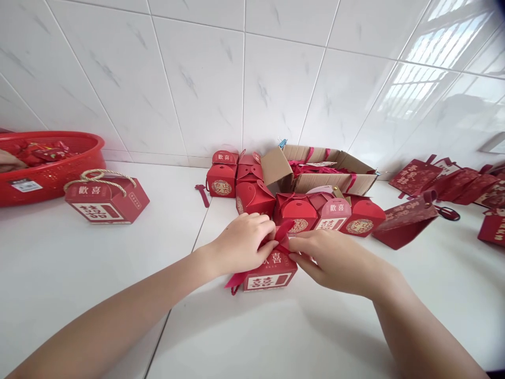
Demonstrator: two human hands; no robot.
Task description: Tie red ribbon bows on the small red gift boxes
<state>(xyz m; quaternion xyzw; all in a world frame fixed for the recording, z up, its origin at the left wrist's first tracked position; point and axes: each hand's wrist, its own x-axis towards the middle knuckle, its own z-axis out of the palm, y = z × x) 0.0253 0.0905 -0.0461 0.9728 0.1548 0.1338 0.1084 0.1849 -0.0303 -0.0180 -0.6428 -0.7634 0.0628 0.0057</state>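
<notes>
In front of me on the white table stands a small red gift box [269, 279] with white and gold lettering. A red ribbon [284, 230] runs over its top, and one end hangs down at the left side. My left hand [249, 241] pinches the ribbon from the left, above the box. From the right, my right hand [327, 259] has its fingers closed on the same ribbon. The fingers hide part of the box top and the crossing of the ribbon. Just behind stand several more red boxes [295, 215].
A cardboard carton [335, 182] holding red ribbons stands against the tiled wall. At left are a roped red box [106, 202] and a red plastic basket [51, 176], with another person's hand [10, 160] in it. Red bags [406, 218] and scissors [448, 212] lie at right.
</notes>
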